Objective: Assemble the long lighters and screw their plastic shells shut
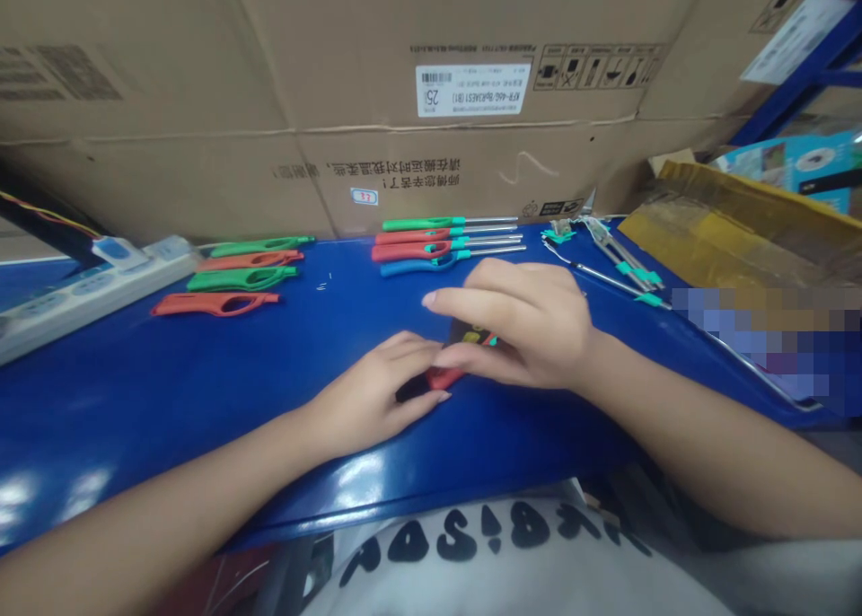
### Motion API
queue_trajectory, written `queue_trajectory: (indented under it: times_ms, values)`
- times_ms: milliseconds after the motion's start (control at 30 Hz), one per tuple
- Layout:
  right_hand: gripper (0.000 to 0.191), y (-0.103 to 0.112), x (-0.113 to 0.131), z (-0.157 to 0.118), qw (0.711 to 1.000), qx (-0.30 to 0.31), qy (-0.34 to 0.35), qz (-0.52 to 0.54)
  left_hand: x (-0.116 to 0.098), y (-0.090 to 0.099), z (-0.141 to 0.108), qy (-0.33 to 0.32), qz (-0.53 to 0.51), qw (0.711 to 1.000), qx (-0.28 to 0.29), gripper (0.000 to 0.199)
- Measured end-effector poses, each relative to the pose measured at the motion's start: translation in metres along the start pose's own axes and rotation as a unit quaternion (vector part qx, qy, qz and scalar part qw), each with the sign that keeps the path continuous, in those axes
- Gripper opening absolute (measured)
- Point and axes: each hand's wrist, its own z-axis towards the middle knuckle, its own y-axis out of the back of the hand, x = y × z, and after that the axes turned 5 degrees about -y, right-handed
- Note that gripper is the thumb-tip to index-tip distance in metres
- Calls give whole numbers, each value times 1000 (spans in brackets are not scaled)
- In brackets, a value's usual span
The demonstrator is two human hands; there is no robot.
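A red lighter [444,378] with a black label bearing yellow marks is between my two hands, low over the blue tabletop. My left hand [370,387] pinches its near end, fingers over the top and thumb below. My right hand [532,324] is curled over the other end, thumb along the red body and index finger stretched above the label. A bit of turquoise shows under my right fingers; the rest of that end is hidden. Beyond my hands lie several long-necked lighters [412,251], green, red and blue, with turquoise collars and metal tubes.
Several green and orange-red handle shells [215,305] lie at left, beside a white power strip [94,293]. Metal tubes with turquoise parts [629,270] lie at right, near a yellow taped package [727,239]. A large cardboard box [222,176] walls off the back.
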Motion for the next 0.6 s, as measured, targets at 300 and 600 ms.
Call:
queue_trajectory:
  times_ms: [300,600]
  values:
    - [26,4,-1,2,999,-28,-29,0,1,-2,0,-5,-1,1000,-1,29]
    - [25,3,4,5,998,-23,-21,46,-1,-1,1,-2,7,1000,-13,25]
